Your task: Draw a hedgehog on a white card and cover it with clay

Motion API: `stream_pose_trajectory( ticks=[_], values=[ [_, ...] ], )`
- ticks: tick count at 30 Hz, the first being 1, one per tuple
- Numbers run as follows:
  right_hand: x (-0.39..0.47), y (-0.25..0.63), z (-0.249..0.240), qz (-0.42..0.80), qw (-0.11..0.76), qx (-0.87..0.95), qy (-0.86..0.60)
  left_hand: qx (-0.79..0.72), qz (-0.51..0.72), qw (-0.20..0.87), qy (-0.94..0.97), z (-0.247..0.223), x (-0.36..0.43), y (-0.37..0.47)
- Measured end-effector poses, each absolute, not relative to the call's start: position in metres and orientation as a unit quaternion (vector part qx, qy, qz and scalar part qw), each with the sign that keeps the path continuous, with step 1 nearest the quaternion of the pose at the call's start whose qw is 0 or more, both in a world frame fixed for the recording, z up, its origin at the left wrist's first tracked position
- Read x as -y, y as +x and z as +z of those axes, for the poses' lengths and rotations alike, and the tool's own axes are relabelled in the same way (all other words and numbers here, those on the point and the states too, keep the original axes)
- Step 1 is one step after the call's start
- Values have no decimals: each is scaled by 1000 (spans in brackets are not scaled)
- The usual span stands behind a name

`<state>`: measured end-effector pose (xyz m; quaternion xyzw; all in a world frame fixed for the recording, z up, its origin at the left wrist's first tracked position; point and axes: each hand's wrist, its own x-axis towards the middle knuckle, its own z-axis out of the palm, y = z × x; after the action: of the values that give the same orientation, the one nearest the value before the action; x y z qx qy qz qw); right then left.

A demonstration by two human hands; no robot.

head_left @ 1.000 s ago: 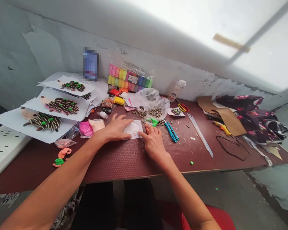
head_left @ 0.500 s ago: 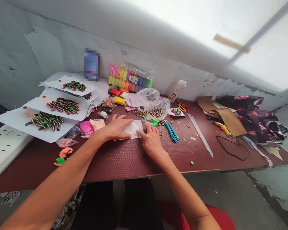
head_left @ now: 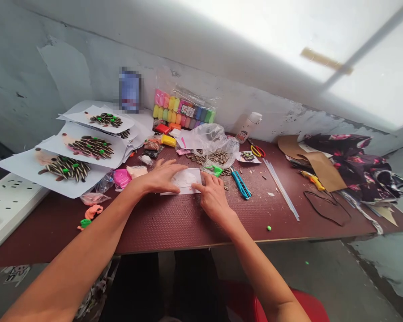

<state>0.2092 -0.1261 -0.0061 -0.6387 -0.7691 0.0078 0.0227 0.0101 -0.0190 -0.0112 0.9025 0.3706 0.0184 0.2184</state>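
Observation:
A small white sheet of paper (head_left: 164,190) lies on the table between my hands, with a flattened lump of white clay (head_left: 184,178) on it. My left hand (head_left: 163,175) rests over the sheet's left side, thumb and fingers spread apart around the clay. On the right edge of the sheet, my right hand (head_left: 214,192) touches the clay's side with a fingertip; its other fingers are partly bent and nothing shows in them. Just beyond the right hand are green clay (head_left: 216,170) in plastic and a pile of sunflower seeds (head_left: 218,157).
Paper sheets with seed hedgehogs (head_left: 90,146) are stacked at the left. A pack of coloured clay (head_left: 184,109) leans on the wall. A blue utility knife (head_left: 241,183), scissors (head_left: 257,149), glue sticks (head_left: 282,190), a white bottle (head_left: 249,126) and a glue gun (head_left: 311,180) lie or stand rightward.
My left thumb has shifted slightly left and down along the white clay. The right hand stays nearly in place. The whole view has moved a little.

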Motion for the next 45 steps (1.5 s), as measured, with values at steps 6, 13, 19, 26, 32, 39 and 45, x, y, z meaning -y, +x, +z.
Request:
stream_pose_trajectory(
  ticks=[6,13,19,26,32,39,45],
  values=[
    [122,206,-2,-4,30,764,-644,-382,8,216,899,-12,18,8],
    [117,202,-4,14,3,786,-618,-375,11,217,901,-13,13,0],
    [113,198,-2,3,20,786,-617,-380,10,219,899,-11,12,-1],
    [116,195,-1,6,-6,790,-613,-378,-6,230,897,-6,14,-1],
    [127,196,2,13,7,804,-594,-385,-13,235,893,-4,15,-1],
    [135,195,1,11,-9,806,-591,-382,-11,230,895,-5,15,-2],
    [133,196,-5,21,4,804,-595,-388,-20,237,891,-2,16,-1]
  ],
)
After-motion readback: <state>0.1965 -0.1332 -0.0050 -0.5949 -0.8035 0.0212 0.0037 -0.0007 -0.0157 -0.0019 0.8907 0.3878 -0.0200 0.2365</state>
